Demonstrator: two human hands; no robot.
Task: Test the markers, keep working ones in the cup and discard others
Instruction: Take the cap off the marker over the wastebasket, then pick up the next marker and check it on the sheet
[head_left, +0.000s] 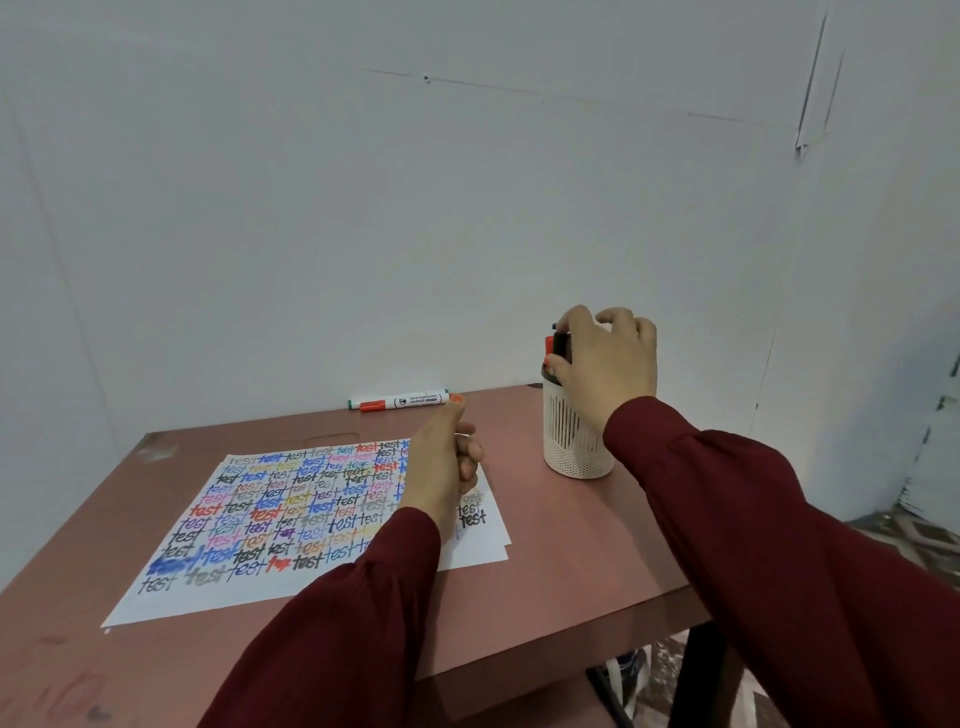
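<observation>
The right hand (605, 364) is over a white cup (571, 441) with little slots in its side. The cup stands upright on the bench (571, 545), near the far right corner. Markers stick up out of the cup. The fingers and thumb of the right hand are curled round the top of a black marker (560, 344) and pinch it. The bottom of that marker is down in the cup. A red marker (548, 345) stands in the cup just beside the black one, and touches it.

The left hand (441, 462) is over the right side of a sheet of paper (156, 605). Its fingers are curled in tight and the thumb points away, toward the wall (467, 208). I can see nothing in this hand.

The paper lies flat on the bench, to the left of the cup and apart from it. The word "test" is written on it again and again in rows, in black, blue, red, pink, yellow and grey. More sheets show under its right edge.

Two more markers lie at the far edge of the bench, by the wall. One is white with red ends (405, 401) and has "WHITEBOARD MARKER" on it. The other has green ends (353, 403) and lies right behind it, touching it. Both are well apart from the cup.

Both arms wear dark red sleeves (753, 519)
</observation>
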